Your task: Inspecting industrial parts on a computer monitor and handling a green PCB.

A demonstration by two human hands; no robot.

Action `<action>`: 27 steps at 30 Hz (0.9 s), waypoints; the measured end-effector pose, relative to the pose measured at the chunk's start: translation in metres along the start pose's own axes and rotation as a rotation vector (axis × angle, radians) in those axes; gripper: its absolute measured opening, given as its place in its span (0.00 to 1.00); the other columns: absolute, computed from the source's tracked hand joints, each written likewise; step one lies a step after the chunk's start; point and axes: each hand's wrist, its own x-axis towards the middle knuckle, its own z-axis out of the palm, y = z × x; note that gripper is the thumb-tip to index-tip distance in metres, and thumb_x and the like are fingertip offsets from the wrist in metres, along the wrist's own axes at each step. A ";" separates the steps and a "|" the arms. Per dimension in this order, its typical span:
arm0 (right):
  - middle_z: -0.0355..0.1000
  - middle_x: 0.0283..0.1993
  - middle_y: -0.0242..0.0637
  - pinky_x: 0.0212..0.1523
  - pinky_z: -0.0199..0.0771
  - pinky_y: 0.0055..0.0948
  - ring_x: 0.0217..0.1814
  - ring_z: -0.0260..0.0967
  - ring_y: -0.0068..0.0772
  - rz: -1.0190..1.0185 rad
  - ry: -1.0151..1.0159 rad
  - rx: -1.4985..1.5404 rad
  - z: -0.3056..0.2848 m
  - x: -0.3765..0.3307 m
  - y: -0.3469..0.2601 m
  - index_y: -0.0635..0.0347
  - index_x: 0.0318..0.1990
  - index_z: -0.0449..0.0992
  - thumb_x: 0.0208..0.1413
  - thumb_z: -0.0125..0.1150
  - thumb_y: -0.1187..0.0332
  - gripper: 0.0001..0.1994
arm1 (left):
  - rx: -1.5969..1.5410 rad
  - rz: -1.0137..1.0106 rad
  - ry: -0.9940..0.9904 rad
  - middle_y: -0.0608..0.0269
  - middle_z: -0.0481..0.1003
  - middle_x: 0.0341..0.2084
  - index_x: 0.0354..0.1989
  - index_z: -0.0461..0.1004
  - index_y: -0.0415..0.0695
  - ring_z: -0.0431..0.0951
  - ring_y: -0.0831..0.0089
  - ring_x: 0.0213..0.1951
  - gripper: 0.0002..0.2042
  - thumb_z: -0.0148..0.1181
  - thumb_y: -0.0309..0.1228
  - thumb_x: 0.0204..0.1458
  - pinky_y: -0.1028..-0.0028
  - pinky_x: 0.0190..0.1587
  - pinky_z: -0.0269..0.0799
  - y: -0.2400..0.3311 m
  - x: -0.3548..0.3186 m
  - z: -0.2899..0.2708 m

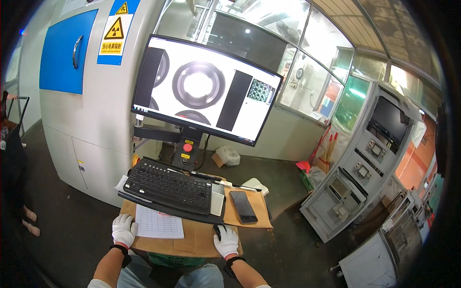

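My left hand (124, 230), in a white knit glove, rests on the left edge of a brown cardboard-topped table (194, 244). Its fingers lie on the board beside a printed paper form (158, 223), and nothing shows in them. My right hand (226, 241), gloved the same way, is closed over a black computer mouse (217, 232) on the table's right side; the glove covers most of the mouse. Above the form, a black keyboard (168, 186) sits on a tilted tray. A monitor (204, 89) behind it displays grey ring shapes with bright centres.
A dark phone (243, 207) lies right of the keyboard. A red button (187, 147) sits below the monitor. A large pale cabinet (103, 125) with a blue door stands left; a grey instrument rack (357, 168) stands right. Part of another person (30, 221) shows at far left.
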 end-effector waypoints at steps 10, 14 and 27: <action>0.75 0.49 0.48 0.49 0.75 0.54 0.47 0.73 0.58 -0.031 0.059 0.041 0.000 0.000 0.000 0.51 0.60 0.76 0.54 0.66 0.57 0.25 | 0.015 0.004 -0.006 0.53 0.78 0.49 0.43 0.79 0.42 0.73 0.49 0.56 0.15 0.62 0.38 0.52 0.51 0.62 0.65 -0.007 -0.004 0.007; 0.74 0.53 0.47 0.51 0.75 0.53 0.48 0.73 0.57 -0.036 0.060 0.067 0.003 -0.001 0.001 0.50 0.60 0.76 0.54 0.66 0.58 0.25 | -0.025 -0.031 -0.072 0.52 0.78 0.51 0.44 0.79 0.41 0.72 0.48 0.58 0.16 0.62 0.38 0.52 0.51 0.63 0.64 -0.005 -0.002 0.002; 0.73 0.58 0.48 0.53 0.74 0.53 0.51 0.73 0.57 -0.020 0.021 0.027 0.001 -0.002 0.000 0.49 0.62 0.75 0.56 0.65 0.58 0.25 | 0.005 -0.022 -0.047 0.51 0.78 0.50 0.44 0.79 0.42 0.72 0.48 0.58 0.15 0.61 0.37 0.52 0.51 0.62 0.65 -0.010 -0.006 0.011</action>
